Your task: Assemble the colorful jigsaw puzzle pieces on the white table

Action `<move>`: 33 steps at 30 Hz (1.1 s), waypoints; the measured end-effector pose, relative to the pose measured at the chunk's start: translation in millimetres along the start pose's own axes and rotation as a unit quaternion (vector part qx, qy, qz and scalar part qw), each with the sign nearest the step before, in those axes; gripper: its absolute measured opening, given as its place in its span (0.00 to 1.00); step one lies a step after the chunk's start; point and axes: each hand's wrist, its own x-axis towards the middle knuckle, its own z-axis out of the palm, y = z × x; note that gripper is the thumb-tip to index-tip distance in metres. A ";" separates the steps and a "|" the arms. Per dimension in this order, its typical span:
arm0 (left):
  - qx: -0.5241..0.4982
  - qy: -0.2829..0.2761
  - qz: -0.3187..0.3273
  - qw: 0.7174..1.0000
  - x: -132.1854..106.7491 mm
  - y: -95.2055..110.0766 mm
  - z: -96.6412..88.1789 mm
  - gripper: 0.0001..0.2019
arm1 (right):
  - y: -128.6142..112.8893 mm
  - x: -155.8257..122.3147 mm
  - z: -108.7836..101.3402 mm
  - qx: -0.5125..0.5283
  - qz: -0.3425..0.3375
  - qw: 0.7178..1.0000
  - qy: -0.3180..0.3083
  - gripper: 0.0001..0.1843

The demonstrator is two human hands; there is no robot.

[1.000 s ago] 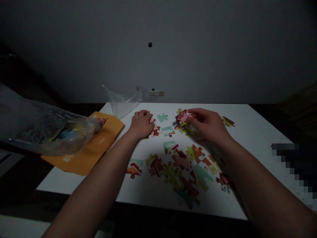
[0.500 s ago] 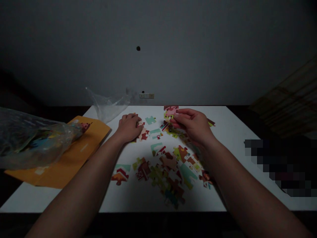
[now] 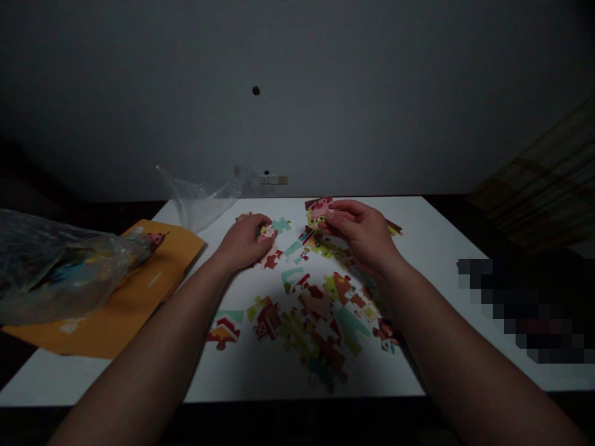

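Dim, underexposed view; light source not in view.
The white table (image 3: 432, 241) was the brightest area, with a soft shadow across its near part. The wall (image 3: 372, 93) read dark grey and the corners fell almost black. The pieces (image 3: 320, 310) showed muted, slightly soft colour. A pixelated block (image 3: 525, 310) masked the right side.

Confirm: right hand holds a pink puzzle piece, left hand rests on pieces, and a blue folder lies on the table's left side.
Wrong colour: the head view shows the folder is orange, not blue. The right hand does hold the pink puzzle piece, and the left hand rests on pieces.
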 end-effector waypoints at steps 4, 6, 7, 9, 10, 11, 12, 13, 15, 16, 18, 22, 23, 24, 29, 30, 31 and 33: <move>-0.007 -0.004 -0.005 1.000 -0.4 -0.1 1.8 0.21 | 3.5 1.4 -1.6 -0.013 -0.003 1.000 -0.008 0.24; -0.012 -0.007 -0.006 1.000 -0.5 0.5 1.8 0.22 | 5.1 2.5 -3.1 -0.026 -0.022 0.999 -0.015 0.20; -0.015 -0.008 -0.006 1.000 -0.6 0.9 1.7 0.22 | 5.5 2.9 -3.8 -0.034 -0.037 0.999 -0.017 0.18; -0.020 -0.010 -0.008 1.000 -0.7 2.0 1.3 0.23 | 5.5 3.2 -4.9 -0.047 -0.058 0.997 -0.018 0.16; -0.023 -0.010 -0.011 1.000 -0.7 2.6 1.1 0.23 | 5.0 3.0 -5.2 -0.052 -0.062 0.997 -0.018 0.17; -0.026 -0.011 -0.013 1.000 -0.8 3.1 0.8 0.23 | 4.4 2.6 -5.3 -0.054 -0.062 0.996 -0.019 0.19; -0.028 -0.012 -0.016 0.999 -0.8 3.6 0.5 0.24 | 3.7 2.1 -5.2 -0.054 -0.061 0.996 -0.020 0.22; -0.030 -0.013 -0.018 0.999 -0.8 4.0 0.1 0.24 | 3.0 1.5 -4.9 -0.052 -0.061 0.997 -0.022 0.25; -0.032 -0.015 -0.020 0.999 -0.7 4.5 -0.5 0.24 | 2.0 0.5 -3.9 -0.047 -0.069 0.996 -0.023 0.26; -0.031 -0.016 -0.020 0.999 -0.7 4.7 -0.9 0.24 | 1.7 0.1 -3.3 -0.046 -0.074 0.996 -0.022 0.25; -0.029 -0.015 -0.018 0.999 -0.9 5.2 -1.4 0.24 | 1.1 -0.5 -2.0 -0.047 -0.079 0.996 -0.021 0.22; -0.030 -0.015 -0.016 0.999 -1.4 6.5 -1.7 0.25 | -1.2 -2.1 0.1 -0.058 -0.081 0.995 -0.017 0.19; -0.030 -0.015 -0.017 0.999 -1.4 6.7 -1.6 0.25 | -1.9 -2.5 0.3 -0.065 -0.082 0.994 -0.018 0.18; -0.028 -0.015 -0.020 0.999 -1.3 6.7 -1.4 0.24 | -2.6 -3.0 0.3 -0.074 -0.082 0.994 -0.019 0.18; -0.009 -0.011 -0.023 1.000 -0.8 5.0 -0.3 0.25 | -4.7 -4.2 -0.6 -0.104 -0.077 0.992 -0.014 0.17; -0.008 -0.011 -0.022 1.000 -0.8 4.7 -0.2 0.25 | -4.8 -4.3 -0.8 -0.106 -0.075 0.991 -0.014 0.17; -0.009 -0.011 -0.023 1.000 -0.9 4.6 0.0 0.25 | -5.0 -4.4 -0.8 -0.106 -0.073 0.992 -0.015 0.17; -0.010 -0.012 -0.025 1.000 -1.0 4.8 0.2 0.26 | -5.2 -4.5 -0.7 -0.108 -0.069 0.992 -0.019 0.17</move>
